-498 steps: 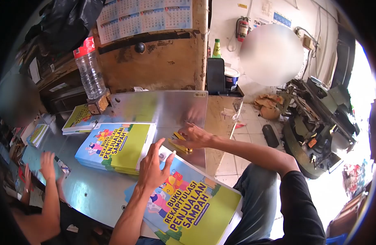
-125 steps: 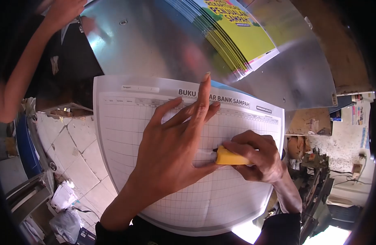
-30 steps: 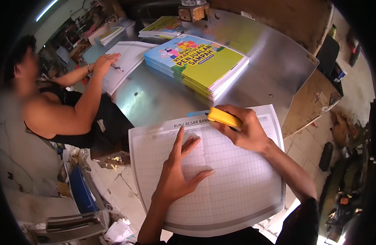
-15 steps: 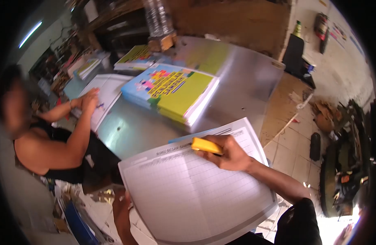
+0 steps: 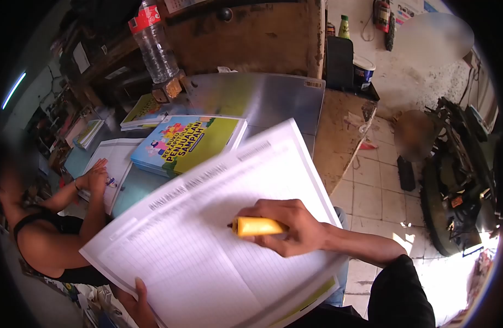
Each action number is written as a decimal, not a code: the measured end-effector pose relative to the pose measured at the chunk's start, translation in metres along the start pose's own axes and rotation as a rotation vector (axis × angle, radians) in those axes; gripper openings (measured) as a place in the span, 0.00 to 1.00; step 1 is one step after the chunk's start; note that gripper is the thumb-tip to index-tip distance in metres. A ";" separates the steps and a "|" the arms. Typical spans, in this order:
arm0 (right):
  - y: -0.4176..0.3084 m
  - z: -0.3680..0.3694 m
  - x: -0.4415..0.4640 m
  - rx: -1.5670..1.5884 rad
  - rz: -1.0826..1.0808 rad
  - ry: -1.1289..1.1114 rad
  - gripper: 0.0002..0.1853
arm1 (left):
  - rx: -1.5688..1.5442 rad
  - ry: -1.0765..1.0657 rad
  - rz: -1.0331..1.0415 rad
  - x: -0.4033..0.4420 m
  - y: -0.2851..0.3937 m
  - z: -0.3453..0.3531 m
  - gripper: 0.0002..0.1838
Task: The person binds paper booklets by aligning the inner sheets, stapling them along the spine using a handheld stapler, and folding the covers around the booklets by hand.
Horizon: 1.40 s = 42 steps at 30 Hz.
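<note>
A large open ledger book [image 5: 186,273] with lined pages tilts in front of me, its green cover edge showing at the bottom right. My left hand [image 5: 138,306] grips its lower left edge, thumb on top of the page and the other fingers mostly hidden beneath. Over the middle of the page is my right hand [image 5: 295,227], closed around a yellow, block-shaped tool [image 5: 258,226] with a small dark tip pointing left. I cannot make out the tool's exact kind. Whether it touches the paper is unclear.
Beyond the ledger, a metal-topped table [image 5: 262,98] carries a stack of blue-and-green books [image 5: 180,142] and a plastic bottle [image 5: 156,57] on a wooden block. At left, a person's hands [image 5: 95,176] rest on another open book [image 5: 117,153]. Dark machinery [image 5: 454,180] stands on the right.
The ledger has tilted and shifted left and up in view. My right hand with the yellow tool is now lower over the page. The view has turned rightward.
</note>
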State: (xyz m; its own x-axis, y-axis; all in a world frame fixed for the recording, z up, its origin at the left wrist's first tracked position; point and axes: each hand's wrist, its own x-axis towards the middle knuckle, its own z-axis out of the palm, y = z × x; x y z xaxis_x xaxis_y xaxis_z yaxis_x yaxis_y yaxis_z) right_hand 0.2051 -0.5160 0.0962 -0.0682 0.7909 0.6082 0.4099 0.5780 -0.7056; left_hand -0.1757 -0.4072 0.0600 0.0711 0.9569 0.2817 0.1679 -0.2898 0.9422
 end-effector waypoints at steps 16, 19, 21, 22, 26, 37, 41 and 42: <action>0.000 0.012 -0.006 -0.177 0.325 -0.365 0.16 | 0.809 -0.601 0.385 -0.037 0.053 0.095 0.37; -0.002 0.017 0.003 -0.136 0.311 -0.423 0.17 | 0.784 -0.625 0.392 -0.047 0.034 0.119 0.42; -0.003 0.021 0.009 -0.221 0.319 -0.467 0.18 | 0.760 -0.599 0.346 -0.050 0.031 0.124 0.42; -0.003 0.022 0.011 -0.223 0.325 -0.487 0.18 | 0.744 -0.582 0.318 -0.050 0.029 0.125 0.43; 0.001 0.024 0.019 -0.314 0.247 -0.551 0.20 | 0.710 -0.555 0.268 -0.052 0.022 0.127 0.45; -0.007 0.032 0.048 -0.471 0.256 -0.781 0.21 | 0.592 -0.556 0.228 -0.055 0.008 0.127 0.43; 0.000 0.031 0.037 -0.434 0.262 -0.730 0.23 | 0.581 -0.547 0.229 -0.055 0.006 0.129 0.42; 0.002 0.030 0.034 -0.443 0.245 -0.687 0.23 | 0.583 -0.553 0.230 -0.055 0.005 0.129 0.42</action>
State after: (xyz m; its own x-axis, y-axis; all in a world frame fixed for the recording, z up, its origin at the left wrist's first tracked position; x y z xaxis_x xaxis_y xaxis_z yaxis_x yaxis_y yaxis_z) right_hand 0.1761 -0.4821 0.1042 -0.4091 0.9125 0.0003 0.7935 0.3559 -0.4937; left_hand -0.0518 -0.4641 0.0257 0.6129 0.7688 0.1827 0.5610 -0.5862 0.5845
